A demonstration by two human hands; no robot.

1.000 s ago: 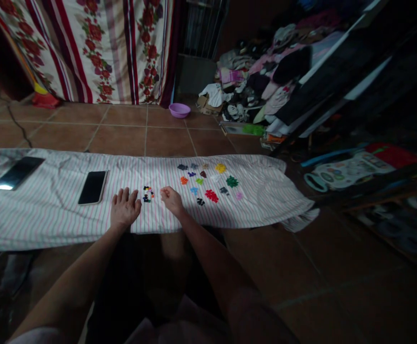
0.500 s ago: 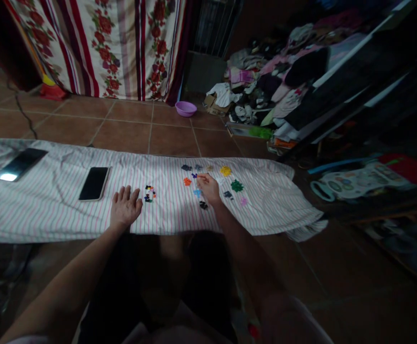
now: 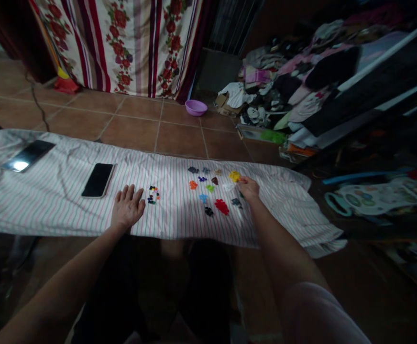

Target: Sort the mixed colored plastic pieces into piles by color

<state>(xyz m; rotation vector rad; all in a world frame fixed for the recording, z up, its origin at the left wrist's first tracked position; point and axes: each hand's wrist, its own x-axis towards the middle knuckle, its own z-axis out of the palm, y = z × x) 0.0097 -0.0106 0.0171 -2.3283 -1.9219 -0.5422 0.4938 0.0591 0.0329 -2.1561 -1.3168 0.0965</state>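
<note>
Palm down on the striped cloth (image 3: 172, 217), my left hand (image 3: 127, 206) lies with its fingers spread. Just right of it is a small cluster of mixed-colour pieces (image 3: 153, 195). My right hand (image 3: 248, 188) is at the right side of the sorted piles, its fingertips pinched beside the yellow pile (image 3: 234, 176); whatever they may hold is too small to make out. Around it lie white pieces (image 3: 229, 187), a grey pile (image 3: 236, 203), a red pile (image 3: 222, 206), a lime green pile (image 3: 210, 188), an orange pile (image 3: 193, 185) and a black pile (image 3: 209, 210).
A dark phone (image 3: 98, 180) lies left of my left hand, and a second, shiny one (image 3: 29, 155) is at the far left. Beyond the cloth, a purple basin (image 3: 196, 108) stands on the tiled floor near heaped clothes (image 3: 266, 81).
My right hand has moved right, from beside the dark blue pieces to the yellow pile, uncovering the red, lime green and brown piles. My left hand stays flat. The view has shifted slightly.
</note>
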